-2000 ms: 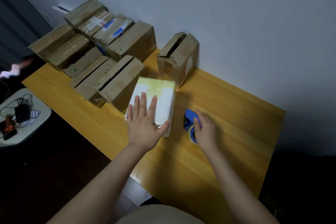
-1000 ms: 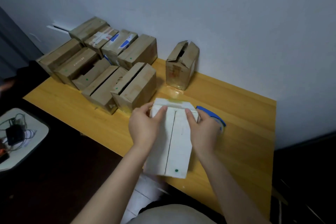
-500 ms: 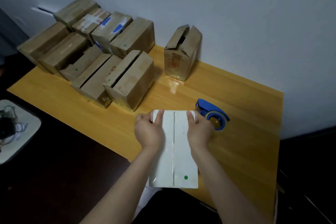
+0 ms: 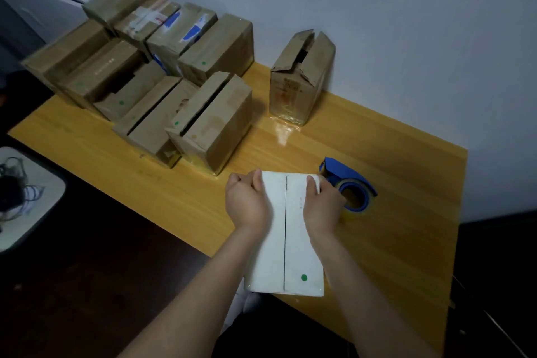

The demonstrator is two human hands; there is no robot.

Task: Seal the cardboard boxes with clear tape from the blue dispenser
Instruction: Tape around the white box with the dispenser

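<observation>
The white box [image 4: 295, 256] is clasped at its far end, left grip [image 4: 247, 203] and right grip [image 4: 322, 206] curled round its edges; the blue dispenser [image 4: 350, 184] is seen on the bench [image 4: 406, 241] just beside the right grip

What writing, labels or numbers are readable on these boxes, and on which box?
No text is readable in this view.
Reddish print on the upright brown box: too blurred to read.
Faint small print on the brown box at left: too small to read.
White label with red marks on the taped box at the back: unreadable.
The white box bears only a green dot, no words.
</observation>
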